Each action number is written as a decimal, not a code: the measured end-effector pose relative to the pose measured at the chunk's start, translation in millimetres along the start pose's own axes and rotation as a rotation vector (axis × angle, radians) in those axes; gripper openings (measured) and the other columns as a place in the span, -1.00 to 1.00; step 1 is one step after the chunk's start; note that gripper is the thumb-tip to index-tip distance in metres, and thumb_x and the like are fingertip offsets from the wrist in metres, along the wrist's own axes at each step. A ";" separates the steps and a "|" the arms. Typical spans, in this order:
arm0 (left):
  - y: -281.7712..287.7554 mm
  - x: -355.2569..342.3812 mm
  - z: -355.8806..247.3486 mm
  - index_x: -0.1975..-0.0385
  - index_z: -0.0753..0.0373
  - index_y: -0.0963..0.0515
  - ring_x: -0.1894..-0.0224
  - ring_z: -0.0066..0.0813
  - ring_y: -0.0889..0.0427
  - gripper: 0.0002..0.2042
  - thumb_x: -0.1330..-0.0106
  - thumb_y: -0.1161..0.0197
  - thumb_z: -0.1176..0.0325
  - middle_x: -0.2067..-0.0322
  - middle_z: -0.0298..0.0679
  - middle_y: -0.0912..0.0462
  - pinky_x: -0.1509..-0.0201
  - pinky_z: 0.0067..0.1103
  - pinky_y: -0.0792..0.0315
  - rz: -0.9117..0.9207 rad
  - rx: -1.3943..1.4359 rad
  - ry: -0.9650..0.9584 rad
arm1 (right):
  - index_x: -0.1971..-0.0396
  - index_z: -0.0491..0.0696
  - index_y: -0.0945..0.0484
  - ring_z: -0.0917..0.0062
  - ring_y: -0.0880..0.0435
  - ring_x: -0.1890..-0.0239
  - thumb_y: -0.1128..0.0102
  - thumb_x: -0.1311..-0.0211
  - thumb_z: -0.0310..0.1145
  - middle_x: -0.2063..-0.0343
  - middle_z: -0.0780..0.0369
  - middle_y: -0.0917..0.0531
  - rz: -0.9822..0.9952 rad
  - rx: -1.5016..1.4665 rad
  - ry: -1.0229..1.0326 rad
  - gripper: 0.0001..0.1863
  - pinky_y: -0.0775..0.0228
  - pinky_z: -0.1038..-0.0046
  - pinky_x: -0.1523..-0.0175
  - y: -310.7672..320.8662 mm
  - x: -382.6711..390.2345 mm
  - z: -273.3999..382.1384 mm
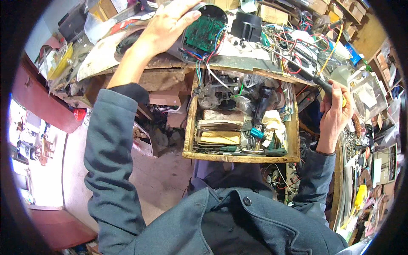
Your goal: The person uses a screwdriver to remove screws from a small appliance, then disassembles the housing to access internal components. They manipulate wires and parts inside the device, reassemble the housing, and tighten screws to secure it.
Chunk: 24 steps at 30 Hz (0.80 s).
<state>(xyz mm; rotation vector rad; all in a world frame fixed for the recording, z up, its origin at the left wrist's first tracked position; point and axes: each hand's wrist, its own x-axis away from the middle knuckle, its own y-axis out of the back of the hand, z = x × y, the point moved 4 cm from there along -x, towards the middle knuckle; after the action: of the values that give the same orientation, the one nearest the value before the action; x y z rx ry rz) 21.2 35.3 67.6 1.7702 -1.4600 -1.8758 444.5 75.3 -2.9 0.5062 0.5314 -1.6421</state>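
My left hand (172,25) lies over the upper left side of a dark round housing (176,52), holding it against the bench, with the thumb at its rim. Inside the open end facing me sits a green circuit board (205,33). Red, blue and white wires come out at its lower edge and hang over the bench edge. In my right hand (335,117), at the bench's right end, is a screwdriver with a black handle (324,85). Its long thin shaft points up and left over loose wires, apart from the housing.
An open wooden drawer (242,158) full of tools and small parts juts out below the bench edge. A black plastic part (246,26) stands right of the housing. Tangled wires (293,42) cover the bench's right side. A clear plastic container (369,91) sits beyond my right hand.
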 end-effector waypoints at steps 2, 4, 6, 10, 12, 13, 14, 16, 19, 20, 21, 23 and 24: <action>-4.3 5.3 9.4 -0.38 0.18 -0.42 -0.44 -0.01 -0.31 -0.53 -0.57 -0.02 0.11 -0.36 0.03 -0.40 -0.55 -0.23 -0.08 -0.047 -0.073 0.009 | 0.13 -0.16 -0.68 0.80 -0.39 0.59 -0.26 -0.48 -0.27 0.57 0.38 -0.54 -0.009 -0.059 -0.013 -0.76 -0.40 0.67 0.51 1.6 1.0 -8.1; -6.1 8.0 16.6 -0.38 0.19 -0.42 -0.47 0.05 -0.26 -0.49 -0.57 -0.03 0.06 -0.39 0.10 -0.36 -0.57 -0.22 -0.05 -0.058 -0.102 0.055 | 0.08 -0.16 -0.68 0.78 -0.45 0.55 -0.27 -0.48 -0.27 0.54 0.36 -0.57 0.021 -0.055 -0.083 -0.75 -0.58 0.60 0.41 -2.2 3.9 -20.1; -5.2 8.2 16.4 -0.40 0.20 -0.41 -0.51 0.12 -0.20 -0.44 -0.54 -0.06 -0.02 -0.42 0.17 -0.30 -0.59 -0.20 -0.01 -0.040 -0.088 0.134 | 0.04 -0.15 -0.68 0.75 -0.54 0.49 -0.26 -0.48 -0.31 0.46 0.35 -0.61 0.073 0.009 -0.063 -0.76 -0.61 0.58 0.36 -9.0 9.0 -34.5; 0.0 13.0 35.6 -0.40 0.35 -0.36 -0.54 0.21 -0.08 -0.14 -0.33 -0.21 -0.29 -0.44 0.31 -0.20 -0.59 -0.17 0.00 -0.113 -0.196 0.313 | -0.01 -0.15 -0.67 0.72 -0.63 0.39 -0.29 -0.46 -0.33 0.31 0.31 -0.70 0.151 -0.016 -0.088 -0.74 -0.60 0.58 0.27 -33.7 22.3 -52.1; 1.4 16.2 48.7 -0.41 0.38 -0.33 -0.55 0.21 -0.06 -0.06 -0.26 -0.25 -0.34 -0.47 0.30 -0.14 -0.59 -0.18 -0.01 -0.108 -0.113 0.400 | -0.03 -0.13 -0.67 0.75 -0.63 0.35 -0.29 -0.44 -0.39 0.23 0.31 -0.72 0.184 0.005 -0.093 -0.76 -0.56 0.63 0.23 -42.2 28.4 -67.1; 1.9 17.3 50.0 -0.42 0.40 -0.31 -0.56 0.21 -0.05 -0.02 -0.23 -0.26 -0.36 -0.48 0.30 -0.12 -0.59 -0.19 -0.01 -0.102 -0.068 0.444 | -0.03 -0.12 -0.68 0.78 -0.61 0.32 -0.30 -0.41 -0.46 0.21 0.34 -0.72 0.198 -0.018 -0.110 -0.76 -0.51 0.66 0.22 -51.1 34.3 -64.8; 1.8 16.0 50.0 -0.41 0.37 -0.32 -0.52 0.17 -0.14 0.00 -0.17 -0.32 -0.37 -0.45 0.26 -0.17 -0.56 -0.21 -0.08 -0.107 -0.042 0.456 | -0.02 -0.13 -0.68 0.80 -0.61 0.31 -0.31 -0.38 -0.48 0.20 0.36 -0.72 0.255 0.077 -0.108 -0.75 -0.49 0.68 0.21 -50.4 36.1 -73.9; 3.3 11.5 45.0 -0.38 0.36 -0.35 -0.48 0.14 -0.21 -0.03 -0.17 -0.34 -0.36 -0.39 0.23 -0.25 -0.52 -0.22 -0.14 -0.080 -0.015 0.449 | -0.01 -0.15 -0.68 0.74 -0.66 0.21 -0.35 -0.31 -0.51 0.16 0.34 -0.74 0.333 0.205 -0.150 -0.72 -0.50 0.64 0.08 -52.0 41.7 -83.6; 0.5 9.4 38.3 -0.34 0.34 -0.40 -0.39 0.07 -0.33 -0.07 -0.16 -0.37 -0.34 -0.29 0.16 -0.36 -0.46 -0.23 -0.23 -0.104 -0.034 0.445 | -0.02 -0.13 -0.67 0.50 -0.70 -0.01 -0.36 -0.27 -0.51 0.08 0.18 -0.76 0.342 0.362 -0.012 -0.68 -0.47 0.48 -0.18 -59.4 45.0 -82.8; -0.5 9.4 37.1 -0.34 0.34 -0.40 -0.39 0.07 -0.33 -0.07 -0.16 -0.37 -0.34 -0.29 0.16 -0.37 -0.46 -0.22 -0.23 -0.113 -0.055 0.456 | -0.02 -0.13 -0.67 0.47 -0.71 0.00 -0.36 -0.26 -0.51 0.08 0.17 -0.75 0.345 0.388 0.054 -0.68 -0.47 0.46 -0.17 -63.1 44.6 -82.5; -0.6 10.3 36.8 -0.33 0.34 -0.40 -0.39 0.08 -0.33 -0.07 -0.15 -0.37 -0.34 -0.29 0.16 -0.37 -0.46 -0.22 -0.23 -0.122 -0.075 0.466 | -0.02 -0.13 -0.67 0.44 -0.71 0.00 -0.36 -0.25 -0.52 0.09 0.16 -0.75 0.348 0.414 0.119 -0.68 -0.48 0.45 -0.17 -68.1 42.5 -83.9; -2.0 11.4 38.1 -0.32 0.34 -0.42 -0.38 0.08 -0.35 -0.08 -0.16 -0.37 -0.33 -0.27 0.16 -0.39 -0.45 -0.21 -0.25 -0.157 -0.090 0.460 | 0.00 -0.14 -0.67 0.33 -0.72 0.01 -0.37 -0.23 -0.53 0.10 0.11 -0.74 0.348 0.493 0.208 -0.68 -0.49 0.39 -0.17 -77.1 38.6 -78.0; -3.0 11.9 38.5 -0.31 0.33 -0.43 -0.37 0.08 -0.36 -0.09 -0.16 -0.37 -0.33 -0.26 0.16 -0.40 -0.44 -0.21 -0.26 -0.174 -0.098 0.457 | 0.01 -0.13 -0.66 0.30 -0.72 0.01 -0.38 -0.22 -0.53 0.10 0.10 -0.73 0.353 0.509 0.259 -0.68 -0.50 0.38 -0.16 -80.6 34.9 -81.0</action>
<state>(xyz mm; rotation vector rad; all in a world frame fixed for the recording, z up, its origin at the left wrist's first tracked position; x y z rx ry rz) -12.9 48.3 50.3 2.1495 -1.0603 -1.4419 362.3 106.4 -83.8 1.1340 0.1851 -1.3687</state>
